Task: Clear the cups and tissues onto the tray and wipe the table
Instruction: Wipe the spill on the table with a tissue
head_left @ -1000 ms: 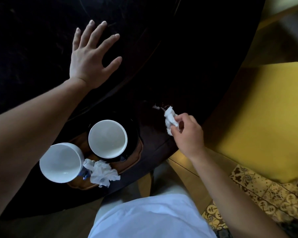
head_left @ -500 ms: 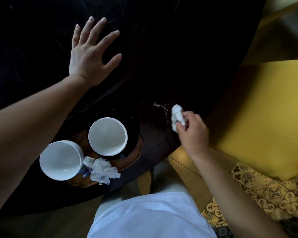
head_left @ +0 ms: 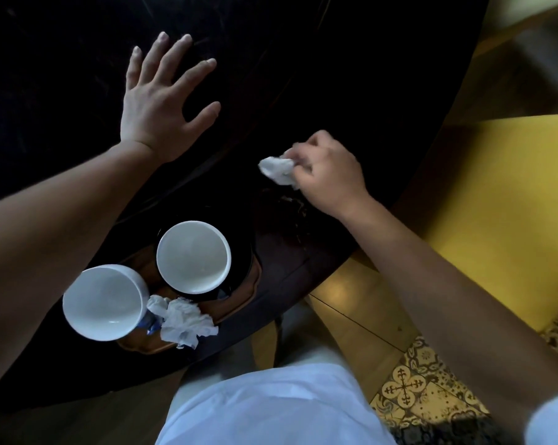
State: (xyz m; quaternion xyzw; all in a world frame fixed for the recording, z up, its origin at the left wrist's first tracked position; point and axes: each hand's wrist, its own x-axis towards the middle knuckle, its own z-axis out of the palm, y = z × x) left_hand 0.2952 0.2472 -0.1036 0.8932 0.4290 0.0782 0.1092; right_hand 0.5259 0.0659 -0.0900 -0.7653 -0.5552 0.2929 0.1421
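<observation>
We press our left hand (head_left: 160,106) flat, fingers spread, on the tabletop (head_left: 335,75). Our right hand (head_left: 327,175) pinches a tissue (head_left: 277,170), seemingly touching it. At seven o'clock, cups (head_left: 194,256) and tissues (head_left: 182,322) fill the tray (head_left: 250,285).

Your left hand (head_left: 157,106) and right hand (head_left: 330,173) are bare: no rings, watch or gloves visible, and short nails show on the left fingers. Both forearms are uncovered back from the wrists. Below the hands, you wear a white top (head_left: 271,409), with a white sleeve edge (head_left: 550,422) at your right upper arm.
</observation>
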